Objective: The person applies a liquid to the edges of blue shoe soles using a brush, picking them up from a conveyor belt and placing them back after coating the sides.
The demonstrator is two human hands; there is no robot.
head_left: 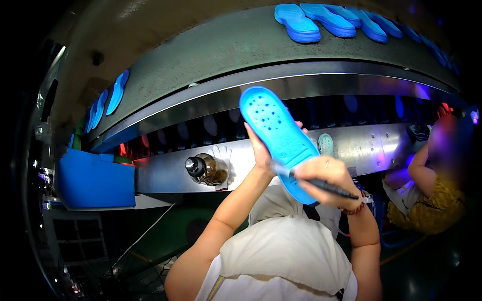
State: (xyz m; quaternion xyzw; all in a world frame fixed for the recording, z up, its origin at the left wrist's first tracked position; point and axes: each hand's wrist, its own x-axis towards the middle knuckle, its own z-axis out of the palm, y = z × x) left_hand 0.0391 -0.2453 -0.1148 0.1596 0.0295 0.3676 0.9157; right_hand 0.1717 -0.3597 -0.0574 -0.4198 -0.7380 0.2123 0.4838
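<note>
Your left hand point(259, 149) grips the blue sole point(271, 128), raised in front of the metal ledge point(163, 173); your right hand point(329, 175) is closed around a dark pen-like tool point(337, 189), its tip blurred. A bottle point(208, 169) stands on the ledge. Beyond, a green belt point(226, 50) carries more soles point(296, 22). A blue box point(95, 178) sits left, a co-worker point(427, 205) right, in a dim room.

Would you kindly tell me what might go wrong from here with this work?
The pen-like tool in the right hand might slip and mark the blue sole, since it reaches across it. The bottle on the metal ledge, left of the left hand, might be toppled by a careless swing.
</note>
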